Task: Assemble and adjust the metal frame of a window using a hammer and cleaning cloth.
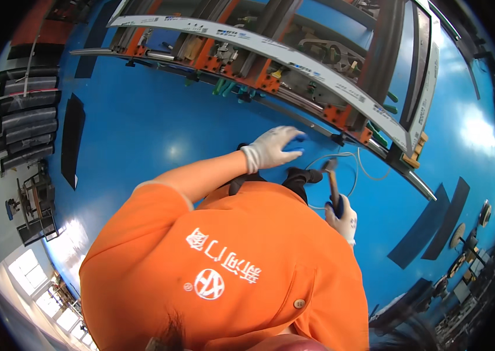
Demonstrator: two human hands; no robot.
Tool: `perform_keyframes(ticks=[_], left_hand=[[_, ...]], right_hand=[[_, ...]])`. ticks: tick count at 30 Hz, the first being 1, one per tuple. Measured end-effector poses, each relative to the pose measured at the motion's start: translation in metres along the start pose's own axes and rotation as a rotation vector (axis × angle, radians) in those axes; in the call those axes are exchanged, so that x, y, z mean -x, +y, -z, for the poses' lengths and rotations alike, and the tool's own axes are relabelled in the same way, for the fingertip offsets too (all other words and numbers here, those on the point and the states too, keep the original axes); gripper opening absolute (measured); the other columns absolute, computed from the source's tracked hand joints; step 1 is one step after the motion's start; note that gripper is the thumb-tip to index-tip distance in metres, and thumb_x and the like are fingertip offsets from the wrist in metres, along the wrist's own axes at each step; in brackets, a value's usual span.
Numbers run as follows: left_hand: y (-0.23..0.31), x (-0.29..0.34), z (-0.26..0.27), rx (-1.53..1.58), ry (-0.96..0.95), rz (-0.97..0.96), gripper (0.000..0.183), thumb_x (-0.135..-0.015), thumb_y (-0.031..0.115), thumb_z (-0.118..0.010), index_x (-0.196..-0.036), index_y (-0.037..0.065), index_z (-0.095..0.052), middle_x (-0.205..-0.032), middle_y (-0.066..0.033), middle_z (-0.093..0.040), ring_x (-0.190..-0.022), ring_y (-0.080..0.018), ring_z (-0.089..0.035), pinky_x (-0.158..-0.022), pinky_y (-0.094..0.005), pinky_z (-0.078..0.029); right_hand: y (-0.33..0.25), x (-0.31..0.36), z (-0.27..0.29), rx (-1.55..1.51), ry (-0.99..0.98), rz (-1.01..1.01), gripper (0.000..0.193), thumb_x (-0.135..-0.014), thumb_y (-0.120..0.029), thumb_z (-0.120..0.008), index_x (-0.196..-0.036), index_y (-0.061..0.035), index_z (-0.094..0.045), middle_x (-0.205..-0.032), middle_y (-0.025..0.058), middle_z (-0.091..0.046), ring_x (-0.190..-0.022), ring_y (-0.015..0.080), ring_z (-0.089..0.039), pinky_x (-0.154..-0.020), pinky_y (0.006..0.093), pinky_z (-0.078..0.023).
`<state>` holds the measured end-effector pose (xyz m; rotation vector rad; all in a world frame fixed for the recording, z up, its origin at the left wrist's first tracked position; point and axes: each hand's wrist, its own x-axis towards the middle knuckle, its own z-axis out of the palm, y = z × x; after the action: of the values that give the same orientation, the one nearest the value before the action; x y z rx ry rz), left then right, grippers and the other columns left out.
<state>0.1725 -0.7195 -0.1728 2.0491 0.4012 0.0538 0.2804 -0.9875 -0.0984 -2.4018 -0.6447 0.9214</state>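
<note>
My left hand [272,150], in a white glove with blue fingertips, hangs in front of my body. Its fingers are apart, and nothing shows in them. Lower on the right, my right hand [344,221], gloved likewise, is closed around the handle of a hammer [334,186], whose head points up and away from me. Ahead of both hands, a white-faced window frame [317,70] with printed film lies across an assembly bench. One corner of it reaches toward the right. Neither hand touches the frame.
Orange brackets [338,117] and a metal rail [300,104] line the bench's near side. A grey cable [355,169] loops on the blue floor [159,128] by my shoe [304,175]. Dark flat panels [446,219] lie at right, another [72,140] at left beside stacked wrapped profiles [28,111].
</note>
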Motion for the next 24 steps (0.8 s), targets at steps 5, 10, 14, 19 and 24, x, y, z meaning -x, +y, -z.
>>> perform_keyframes(ticks=[5, 10, 14, 19, 24], left_hand=[[-0.065, 0.075, 0.053, 1.494, -0.156, 0.663, 0.044, -0.093, 0.024, -0.065, -0.132, 0.008, -0.054, -0.128, -0.0101, -0.061, -0.1, -0.0256, -0.063, -0.088, -0.0324, -0.053], [-0.086, 0.12, 0.133, 0.812, 0.148, 0.189, 0.04, -0.097, 0.023, -0.061, -0.133, 0.007, -0.053, -0.129, -0.0082, -0.061, -0.095, -0.0236, -0.066, -0.078, -0.0308, -0.057], [-0.085, 0.148, 0.195, 0.992, 0.367, 0.527, 0.037, -0.098, 0.022, -0.059, -0.132, 0.008, -0.054, -0.128, -0.0114, -0.061, -0.094, -0.0236, -0.068, -0.072, -0.0311, -0.06], [-0.137, 0.163, 0.212, 1.883, 0.475, 0.37, 0.037, -0.099, 0.018, -0.057, -0.133, 0.007, -0.052, -0.125, -0.0141, -0.061, -0.094, -0.0241, -0.069, -0.075, -0.0306, -0.059], [-0.101, 0.115, 0.244, 1.793, 0.489, 0.354, 0.038, -0.097, 0.015, -0.057, -0.134, 0.005, -0.05, -0.116, -0.0149, -0.063, -0.096, -0.0245, -0.068, -0.081, -0.031, -0.058]], right_hand=[[-0.087, -0.041, -0.071, 0.258, -0.095, 0.535, 0.042, -0.078, -0.014, -0.072, -0.118, -0.007, -0.061, -0.097, 0.0116, -0.071, -0.079, 0.0308, -0.067, -0.071, 0.0356, -0.051], [-0.184, -0.071, -0.112, 0.255, -0.263, 0.679, 0.039, -0.079, -0.012, -0.071, -0.117, -0.0056, -0.061, -0.097, 0.0131, -0.072, -0.08, 0.0313, -0.068, -0.074, 0.0356, -0.052], [-0.232, -0.092, -0.122, 0.441, -0.627, 0.327, 0.036, -0.08, -0.01, -0.071, -0.114, -0.0039, -0.061, -0.092, 0.0141, -0.071, -0.076, 0.0306, -0.067, -0.073, 0.0351, -0.052], [-0.258, -0.11, -0.147, 0.067, -0.568, 0.39, 0.033, -0.082, -0.012, -0.071, -0.112, -0.0033, -0.061, -0.087, 0.0136, -0.071, -0.072, 0.0298, -0.065, -0.072, 0.0346, -0.051], [-0.313, -0.148, -0.169, 0.121, -0.553, 0.463, 0.039, -0.081, -0.015, -0.072, -0.116, -0.0023, -0.06, -0.091, 0.014, -0.07, -0.073, 0.0306, -0.064, -0.071, 0.0348, -0.05]])
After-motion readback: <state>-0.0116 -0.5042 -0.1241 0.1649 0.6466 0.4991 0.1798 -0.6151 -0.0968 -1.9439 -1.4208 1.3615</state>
